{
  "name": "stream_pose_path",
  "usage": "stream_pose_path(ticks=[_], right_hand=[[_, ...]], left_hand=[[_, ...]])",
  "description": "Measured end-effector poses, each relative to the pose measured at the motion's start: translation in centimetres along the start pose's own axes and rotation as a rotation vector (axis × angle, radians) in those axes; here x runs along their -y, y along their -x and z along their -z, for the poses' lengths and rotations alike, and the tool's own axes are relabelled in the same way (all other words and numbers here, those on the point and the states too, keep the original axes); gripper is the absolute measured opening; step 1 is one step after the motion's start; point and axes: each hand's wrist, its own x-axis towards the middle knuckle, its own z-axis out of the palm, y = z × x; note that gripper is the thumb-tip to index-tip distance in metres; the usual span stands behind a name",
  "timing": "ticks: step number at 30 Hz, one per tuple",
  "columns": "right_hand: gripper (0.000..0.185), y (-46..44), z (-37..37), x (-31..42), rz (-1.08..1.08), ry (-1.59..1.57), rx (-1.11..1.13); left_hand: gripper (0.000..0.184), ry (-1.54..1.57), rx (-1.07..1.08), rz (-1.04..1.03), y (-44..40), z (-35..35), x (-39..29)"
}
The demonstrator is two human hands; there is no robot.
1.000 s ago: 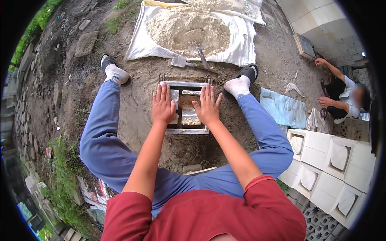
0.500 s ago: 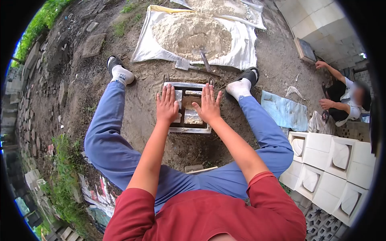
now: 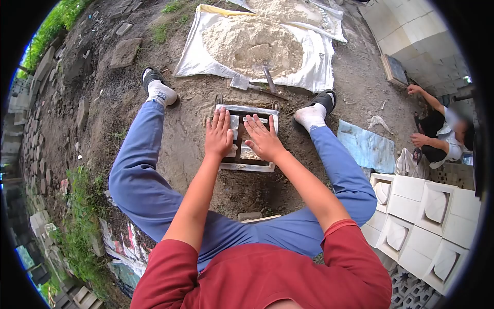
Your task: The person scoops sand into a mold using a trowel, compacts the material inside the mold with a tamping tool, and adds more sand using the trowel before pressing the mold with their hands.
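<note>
Between my feet a rectangular metal-rimmed block mould (image 3: 247, 167) lies on the dirt, with a wire loop handle at each far corner. Pale mix (image 3: 247, 153) shows in its inner compartments. My left hand (image 3: 219, 135) lies flat along the mould's left side, fingers stretched out and pointing away from me. Over the right half rests my right hand (image 3: 263, 136), its fingers spread and angled to the left. Neither hand grips anything. Beneath the palms, part of the mould is hidden.
Past the mould a trowel (image 3: 241, 82) and a hammer-like tool (image 3: 268, 79) lie by a white sheet (image 3: 190, 56) bearing a sandy heap (image 3: 252, 46). Pale blocks (image 3: 406, 201) are stacked at right, near a blue sheet (image 3: 365, 145). Another person (image 3: 445, 129) sits at far right.
My right hand has shifted inward to the left over the mould, its fingers now slanting left. My left hand stays at the left side. The whole view has shifted slightly.
</note>
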Motion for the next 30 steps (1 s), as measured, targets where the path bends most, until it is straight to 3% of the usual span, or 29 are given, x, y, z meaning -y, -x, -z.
stream_pose_path(ticks=[5,11,13,15,17,21,23,30], right_hand=[[0.081,4.3,0.9,-0.2,-0.29,-0.132,-0.112],[0.082,8.1,-1.4,-0.2,-0.469,-0.23,-0.177],[0.082,8.5,-1.4,0.3,-0.529,-0.251,-0.21],[0.081,8.9,-1.2,0.6,-0.561,-0.279,-0.206],[0.082,9.6,-1.0,1.0,-0.599,-0.288,-0.29],[0.088,12.1,-2.4,4.8,-0.668,-0.113,-0.297],[0.093,12.6,-3.4,6.7,-0.662,-0.036,-0.174],[0.096,11.4,-4.5,8.1,-0.679,-0.008,-0.25]], left_hand=[[0.07,-0.109,-0.009,-0.02,0.2,0.3,-0.6],[0.071,-0.082,-0.024,-0.068,0.8,0.2,-2.2],[0.069,-0.027,0.115,-0.247,1.3,0.3,-3.1],[0.068,0.171,0.175,-0.166,1.3,0.3,-4.0],[0.066,0.373,0.028,-0.009,1.3,0.6,-4.2],[0.065,0.358,-0.01,0.172,2.5,-0.5,-2.3],[0.065,0.297,-0.015,0.149,3.5,-0.4,-1.6],[0.066,0.115,0.004,0.081,4.7,0.6,-2.2]])
